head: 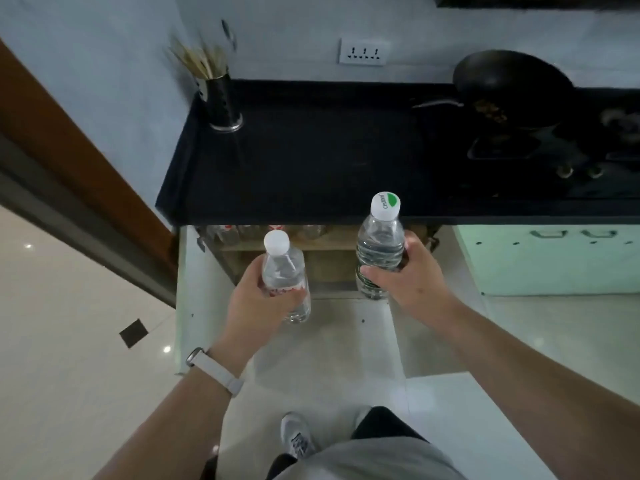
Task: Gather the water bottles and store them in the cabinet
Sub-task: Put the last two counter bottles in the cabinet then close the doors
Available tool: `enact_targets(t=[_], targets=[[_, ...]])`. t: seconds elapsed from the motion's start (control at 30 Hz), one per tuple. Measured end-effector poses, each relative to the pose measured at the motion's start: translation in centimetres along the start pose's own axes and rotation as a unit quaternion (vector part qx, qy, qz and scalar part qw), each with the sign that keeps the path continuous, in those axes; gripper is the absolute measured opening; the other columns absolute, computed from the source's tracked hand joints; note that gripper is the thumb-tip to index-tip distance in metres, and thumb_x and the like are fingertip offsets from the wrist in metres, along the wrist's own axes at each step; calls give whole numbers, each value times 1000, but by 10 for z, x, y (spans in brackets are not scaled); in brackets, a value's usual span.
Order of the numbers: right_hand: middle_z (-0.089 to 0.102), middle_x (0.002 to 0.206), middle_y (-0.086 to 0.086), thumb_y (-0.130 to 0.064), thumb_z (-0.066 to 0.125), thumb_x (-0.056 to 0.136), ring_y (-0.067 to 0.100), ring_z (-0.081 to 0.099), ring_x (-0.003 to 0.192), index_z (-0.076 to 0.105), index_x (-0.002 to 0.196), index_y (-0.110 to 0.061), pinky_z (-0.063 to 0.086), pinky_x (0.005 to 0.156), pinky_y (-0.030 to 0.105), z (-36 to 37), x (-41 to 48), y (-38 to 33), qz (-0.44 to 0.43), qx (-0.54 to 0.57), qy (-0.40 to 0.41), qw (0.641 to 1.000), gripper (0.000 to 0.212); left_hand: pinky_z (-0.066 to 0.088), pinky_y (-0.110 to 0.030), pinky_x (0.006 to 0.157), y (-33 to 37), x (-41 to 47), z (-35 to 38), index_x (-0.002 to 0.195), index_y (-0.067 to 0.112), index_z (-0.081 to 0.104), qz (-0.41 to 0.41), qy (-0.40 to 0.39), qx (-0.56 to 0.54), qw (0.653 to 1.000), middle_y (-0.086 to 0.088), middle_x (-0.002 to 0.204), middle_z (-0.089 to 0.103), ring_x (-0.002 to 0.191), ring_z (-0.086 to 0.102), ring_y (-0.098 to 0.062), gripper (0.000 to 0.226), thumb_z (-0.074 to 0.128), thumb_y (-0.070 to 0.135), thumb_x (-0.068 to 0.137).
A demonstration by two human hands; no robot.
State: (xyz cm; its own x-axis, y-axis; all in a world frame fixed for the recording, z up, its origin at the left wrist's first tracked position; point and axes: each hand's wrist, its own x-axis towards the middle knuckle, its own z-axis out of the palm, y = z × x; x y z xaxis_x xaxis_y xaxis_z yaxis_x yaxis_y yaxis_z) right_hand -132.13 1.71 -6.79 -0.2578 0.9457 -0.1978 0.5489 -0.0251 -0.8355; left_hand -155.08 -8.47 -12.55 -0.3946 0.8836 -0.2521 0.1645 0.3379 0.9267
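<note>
A person is holding two clear water bottles upright in the air, one in each hand, in front of an open cabinet (322, 258) below the front edge of a black countertop (311, 150). The left hand (256, 299) is gripping the smaller bottle (284, 268) low on its body, with the thumb on the near left side and the fingers curling round over a red label; its white cap is standing clear above the hand. The right hand (408, 275) is gripping the larger bottle (381, 244) at mid-body, the thumb crossing its near side and the fingers wrapping the right side, so the base is showing below the thumb and the green-and-white cap above. More bottles (225, 233) are sitting, blurred, on the cabinet's upper shelf. A utensil holder (223, 102) is standing at the countertop's back left corner, and a dark wok (512, 84) is resting towards its right end.
</note>
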Motion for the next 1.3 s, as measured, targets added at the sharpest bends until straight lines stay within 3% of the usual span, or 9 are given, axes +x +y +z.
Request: enact_targets(t=[0.1, 0.2, 0.33, 0.57, 0.8, 1.07, 1.23, 1.3], targets=[[65, 96, -17, -33, 85, 72, -1, 63, 87, 48, 107, -43, 47, 73, 17, -3, -4, 10, 28, 29, 17, 999, 52, 56, -55, 91, -4, 14, 11, 122, 29, 60, -9, -17, 5, 1000, 2, 107, 72, 99, 71, -24, 64, 88, 30, 65], [64, 96, -20, -33, 84, 72, -3, 63, 87, 47, 99, -49, 48, 73, 18, -11, -6, 23, 48, 45, 28, 997, 49, 57, -42, 90, -4, 20, 28, 122, 37, 59, -12, -17, -4, 1000, 12, 107, 72, 97, 70, -11, 64, 90, 24, 67], [64, 97, -19, -34, 84, 72, 0, 63, 89, 46, 98, -48, 51, 79, 25, -22, -5, 44, 69, 56, 31, 996, 47, 55, -33, 85, 1, 21, 50, 126, 36, 57, -11, -24, 21, 999, 14, 109, 71, 98, 69, -8, 66, 89, 26, 69], [58, 94, -22, -32, 82, 76, -7, 55, 83, 43, 111, -39, 38, 64, 12, -46, 5, 62, 69, 67, 29, 995, 53, 55, -35, 89, 16, 27, 72, 121, 40, 56, -12, -12, 61, 998, 17, 106, 70, 98, 68, -8, 65, 90, 24, 68], [62, 98, -18, -31, 83, 74, 3, 62, 91, 44, 105, -43, 52, 81, 30, -47, 30, 86, 84, 103, 21, 991, 51, 54, -31, 88, 19, 32, 89, 127, 37, 51, -4, -9, 83, 996, 17, 112, 66, 101, 65, -7, 70, 90, 25, 70], [61, 90, -19, -29, 82, 75, -9, 58, 77, 48, 106, -35, 42, 64, 14, -22, 66, 112, 121, 86, 53, 988, 46, 56, -40, 91, -23, 87, 104, 123, 39, 54, -43, -51, 98, 993, 15, 111, 68, 100, 66, -8, 70, 92, 28, 66], [64, 92, -15, -21, 82, 75, -11, 61, 74, 54, 113, -29, 43, 52, 6, 20, 108, 161, 139, 133, 93, 977, 48, 53, -26, 82, -79, 142, 123, 106, 50, 54, -46, -91, 108, 989, 20, 106, 69, 96, 66, 0, 60, 93, 34, 63], [65, 90, -14, -18, 83, 75, -14, 60, 71, 55, 113, -25, 42, 50, 5, 40, 130, 184, 135, 146, 113, 974, 48, 50, -21, 79, -106, 164, 133, 110, 50, 56, -35, -92, 106, 989, 23, 106, 69, 94, 66, 5, 61, 93, 31, 65]])
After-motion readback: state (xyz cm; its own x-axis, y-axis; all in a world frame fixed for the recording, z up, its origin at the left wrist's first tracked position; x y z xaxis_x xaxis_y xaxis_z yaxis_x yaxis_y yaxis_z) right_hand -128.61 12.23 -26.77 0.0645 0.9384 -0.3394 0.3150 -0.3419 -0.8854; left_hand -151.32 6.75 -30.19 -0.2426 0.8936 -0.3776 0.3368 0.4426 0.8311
